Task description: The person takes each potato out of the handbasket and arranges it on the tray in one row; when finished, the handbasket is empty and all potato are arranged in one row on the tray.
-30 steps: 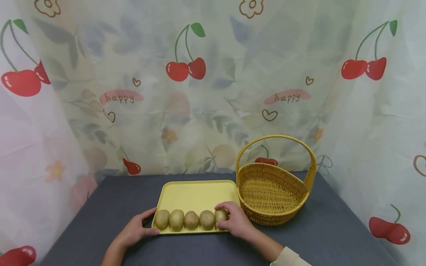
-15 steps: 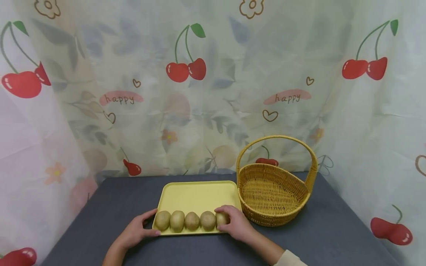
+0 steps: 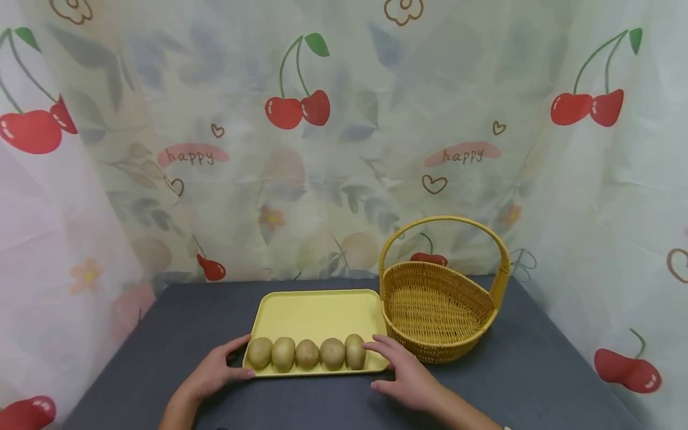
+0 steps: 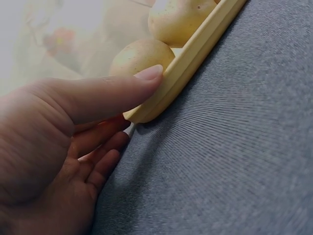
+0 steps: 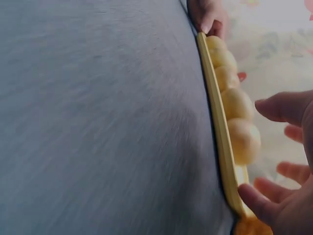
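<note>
Several potatoes [image 3: 307, 354] stand in a row along the front of the yellow tray [image 3: 317, 310]. My left hand [image 3: 214, 371] holds the tray's near left corner, thumb [image 4: 139, 88] on the rim and the other fingers round the left side. My right hand [image 3: 411, 373] is apart from the potatoes with its fingers spread, over the tray's near right corner. Nothing is in its grasp. The rightmost potato [image 3: 355, 352] is closest to it, also seen in the right wrist view as the nearest potato [image 5: 243, 141].
A wicker basket [image 3: 438, 352] with a tall arched handle stands right of the tray, close against its edge. Dark grey cloth [image 3: 215, 310] covers the table. Behind hangs a curtain [image 3: 344, 197] printed with cherries.
My right hand has let go of the rightmost potato and moved right, its fingers opening. That potato stays at the end of the row. My left hand keeps its place at the tray.
</note>
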Action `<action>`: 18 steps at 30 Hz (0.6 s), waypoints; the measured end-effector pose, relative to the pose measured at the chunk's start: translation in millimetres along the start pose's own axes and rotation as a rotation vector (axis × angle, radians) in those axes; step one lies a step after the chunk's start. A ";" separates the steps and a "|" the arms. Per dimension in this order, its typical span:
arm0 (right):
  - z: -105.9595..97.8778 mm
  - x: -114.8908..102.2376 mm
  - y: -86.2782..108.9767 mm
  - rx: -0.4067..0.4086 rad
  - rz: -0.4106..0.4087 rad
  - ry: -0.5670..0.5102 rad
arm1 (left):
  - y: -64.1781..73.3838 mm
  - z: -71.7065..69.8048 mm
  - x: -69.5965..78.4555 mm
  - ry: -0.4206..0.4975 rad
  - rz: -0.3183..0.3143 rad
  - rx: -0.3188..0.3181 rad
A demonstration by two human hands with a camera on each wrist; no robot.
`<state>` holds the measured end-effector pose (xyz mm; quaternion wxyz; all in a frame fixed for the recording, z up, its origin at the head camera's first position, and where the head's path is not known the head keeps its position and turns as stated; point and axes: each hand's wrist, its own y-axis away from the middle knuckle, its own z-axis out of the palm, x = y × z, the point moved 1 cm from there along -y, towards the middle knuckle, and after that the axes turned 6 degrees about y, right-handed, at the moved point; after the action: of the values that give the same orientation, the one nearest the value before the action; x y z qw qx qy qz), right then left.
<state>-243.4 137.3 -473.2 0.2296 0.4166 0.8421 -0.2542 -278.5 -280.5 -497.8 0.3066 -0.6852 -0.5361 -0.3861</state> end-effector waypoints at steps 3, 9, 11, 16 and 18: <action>-8.7 5.5 16.3 -0.016 -0.045 -0.022 | 2.1 -4.0 0.6 -0.008 0.001 -0.005; -34.0 28.0 48.9 -0.087 -0.051 -0.057 | 5.9 -14.0 4.6 -0.004 0.065 -0.021; -43.8 37.5 59.0 -0.105 -0.013 -0.027 | 7.3 -15.9 4.5 -0.033 0.071 -0.008; -66.8 59.5 80.2 -0.074 0.069 0.153 | 13.1 -19.5 3.3 -0.118 0.087 0.133; -76.4 66.6 87.3 -0.049 0.075 0.245 | 16.6 -22.3 2.8 -0.155 0.098 0.215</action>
<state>-221.8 269.3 -475.3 0.1446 0.4698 0.8537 -0.1721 -266.6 -301.6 -484.1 0.3544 -0.7016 -0.5622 -0.2571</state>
